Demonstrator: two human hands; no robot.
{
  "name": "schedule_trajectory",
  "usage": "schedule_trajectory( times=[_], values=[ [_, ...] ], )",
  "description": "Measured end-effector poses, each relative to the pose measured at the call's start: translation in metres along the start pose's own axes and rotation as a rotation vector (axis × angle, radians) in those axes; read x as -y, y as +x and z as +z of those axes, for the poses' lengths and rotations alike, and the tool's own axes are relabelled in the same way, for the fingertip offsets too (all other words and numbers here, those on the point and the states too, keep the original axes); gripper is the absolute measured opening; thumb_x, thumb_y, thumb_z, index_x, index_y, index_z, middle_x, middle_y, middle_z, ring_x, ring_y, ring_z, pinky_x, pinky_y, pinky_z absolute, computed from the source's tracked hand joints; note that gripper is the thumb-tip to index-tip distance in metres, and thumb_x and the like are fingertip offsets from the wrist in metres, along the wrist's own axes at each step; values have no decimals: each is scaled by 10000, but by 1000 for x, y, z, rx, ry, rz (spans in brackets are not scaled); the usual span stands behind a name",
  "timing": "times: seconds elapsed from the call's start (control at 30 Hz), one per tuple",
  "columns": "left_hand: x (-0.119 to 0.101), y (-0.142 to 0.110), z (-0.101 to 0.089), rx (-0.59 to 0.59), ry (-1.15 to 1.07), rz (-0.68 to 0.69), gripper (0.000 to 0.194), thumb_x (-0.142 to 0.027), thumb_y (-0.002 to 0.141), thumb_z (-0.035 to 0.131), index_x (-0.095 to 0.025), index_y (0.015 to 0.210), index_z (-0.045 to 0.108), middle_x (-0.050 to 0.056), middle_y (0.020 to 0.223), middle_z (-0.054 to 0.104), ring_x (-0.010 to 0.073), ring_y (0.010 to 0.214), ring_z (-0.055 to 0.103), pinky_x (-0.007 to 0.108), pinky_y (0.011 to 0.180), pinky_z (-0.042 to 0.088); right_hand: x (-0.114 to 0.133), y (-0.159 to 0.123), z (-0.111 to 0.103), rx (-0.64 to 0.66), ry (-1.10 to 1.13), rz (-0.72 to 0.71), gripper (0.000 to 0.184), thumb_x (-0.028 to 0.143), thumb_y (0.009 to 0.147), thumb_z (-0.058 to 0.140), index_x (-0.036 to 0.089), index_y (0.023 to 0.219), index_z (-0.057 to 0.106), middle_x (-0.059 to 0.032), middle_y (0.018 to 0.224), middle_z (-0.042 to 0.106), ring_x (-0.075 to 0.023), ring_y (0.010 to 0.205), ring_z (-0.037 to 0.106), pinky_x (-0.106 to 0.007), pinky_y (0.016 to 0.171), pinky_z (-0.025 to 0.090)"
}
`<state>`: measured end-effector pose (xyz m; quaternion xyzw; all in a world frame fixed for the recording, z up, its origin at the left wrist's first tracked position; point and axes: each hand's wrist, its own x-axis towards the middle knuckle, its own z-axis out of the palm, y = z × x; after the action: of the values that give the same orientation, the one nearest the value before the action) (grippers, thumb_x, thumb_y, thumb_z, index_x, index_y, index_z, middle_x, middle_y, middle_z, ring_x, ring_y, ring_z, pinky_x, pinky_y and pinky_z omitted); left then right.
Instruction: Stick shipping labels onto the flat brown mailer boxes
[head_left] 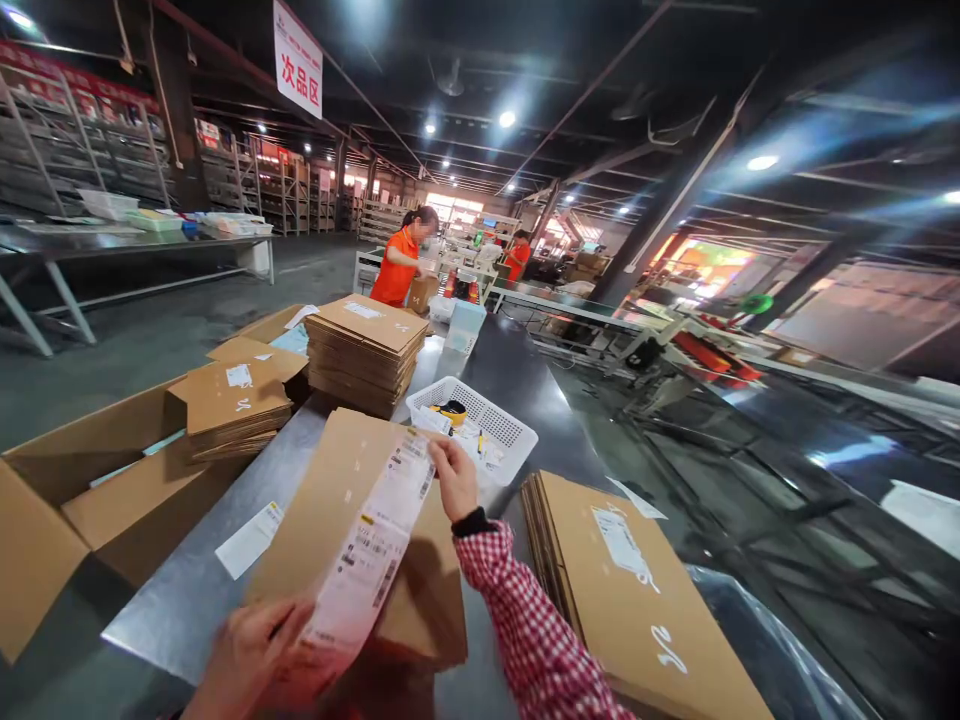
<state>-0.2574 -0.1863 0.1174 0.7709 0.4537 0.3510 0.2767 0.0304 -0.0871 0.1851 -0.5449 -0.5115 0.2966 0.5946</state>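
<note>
A long white shipping label [371, 545] is stretched over a flat cardboard box [330, 510] on the metal table [187, 590]. My right hand [452, 478], in a red checked sleeve, pinches the label's far end. At the bottom of the view my left hand [251, 650] grips the label's near end. The box lies under the label, tilted toward me.
Stacks of flat cartons [367, 350] [232, 405] [637, 590] lie around. A white basket [487, 425] with small items sits behind the box. An open carton [82, 500] stands at left. Two people in orange [397, 265] [517, 258] work farther back. Conveyor [750, 420] at right.
</note>
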Motion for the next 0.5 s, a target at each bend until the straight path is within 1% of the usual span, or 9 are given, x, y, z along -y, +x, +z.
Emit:
schedule_trajectory(
  times=[0.07, 0.1, 0.17, 0.2, 0.3, 0.37, 0.4, 0.43, 0.5],
  values=[
    [11, 1, -1, -25, 93, 167, 288, -417, 902, 473, -278, 870, 722, -13, 794, 749, 131, 698, 698, 173, 652, 540, -18, 37, 1, 100, -18, 12, 275, 414, 710, 634, 186, 847, 560, 10, 717, 596, -132, 626, 559, -254, 567, 474],
    [14, 2, 0, -30, 126, 248, 276, -405, 907, 465, -288, 902, 714, -14, 825, 750, 130, 726, 701, 174, 667, 548, -28, 50, 4, 171, -55, 21, 313, 375, 671, 670, 189, 890, 545, 5, 767, 617, -144, 677, 587, -269, 609, 496],
    [18, 4, 2, -42, 164, 364, 243, -387, 906, 475, -294, 958, 693, -17, 894, 749, 127, 803, 704, 169, 725, 557, -47, 67, 11, 293, -221, 41, 411, 306, 642, 695, 195, 993, 513, -6, 866, 645, -162, 769, 623, -294, 674, 520],
    [19, 5, 4, -37, 169, 394, 221, -373, 902, 490, -291, 960, 687, -22, 914, 748, 123, 838, 703, 170, 782, 551, -55, 72, 15, 332, -321, 49, 440, 280, 649, 690, 196, 1036, 499, -10, 899, 652, -165, 793, 631, -300, 688, 524],
    [25, 9, 12, 22, 150, 400, 169, -315, 893, 517, -269, 878, 679, -41, 873, 745, 108, 896, 697, 198, 954, 477, -73, 76, 25, 388, -566, 51, 492, 230, 669, 683, 176, 1117, 487, -29, 950, 664, -173, 828, 641, -308, 720, 523],
    [30, 11, 17, 46, 126, 384, 174, -294, 894, 514, -255, 832, 672, -47, 846, 744, 102, 918, 693, 217, 994, 437, -76, 76, 28, 401, -669, 45, 549, 229, 647, 716, 144, 1145, 502, -72, 1005, 661, -207, 911, 634, -336, 789, 509],
    [33, 11, 19, 50, 113, 378, 179, -290, 895, 511, -252, 825, 671, -49, 840, 745, 100, 926, 692, 216, 991, 434, -75, 75, 29, 407, -726, 37, 613, 251, 632, 740, 129, 1181, 497, -105, 1070, 645, -234, 981, 616, -358, 838, 492],
    [35, 12, 20, 54, 100, 372, 182, -291, 896, 509, -250, 822, 671, -49, 840, 746, 101, 933, 691, 217, 987, 434, -73, 74, 30, 411, -776, 30, 712, 280, 611, 766, 111, 1237, 470, -151, 1166, 605, -269, 1067, 581, -386, 891, 465],
    [38, 12, 21, 68, 86, 343, 200, -288, 898, 502, -249, 803, 673, -43, 850, 750, 107, 946, 688, 221, 980, 439, -67, 68, 36, 360, -896, 38, 931, 359, 596, 790, 78, 1367, 350, -249, 1370, 428, -345, 1222, 465, -458, 980, 387]
  ],
)
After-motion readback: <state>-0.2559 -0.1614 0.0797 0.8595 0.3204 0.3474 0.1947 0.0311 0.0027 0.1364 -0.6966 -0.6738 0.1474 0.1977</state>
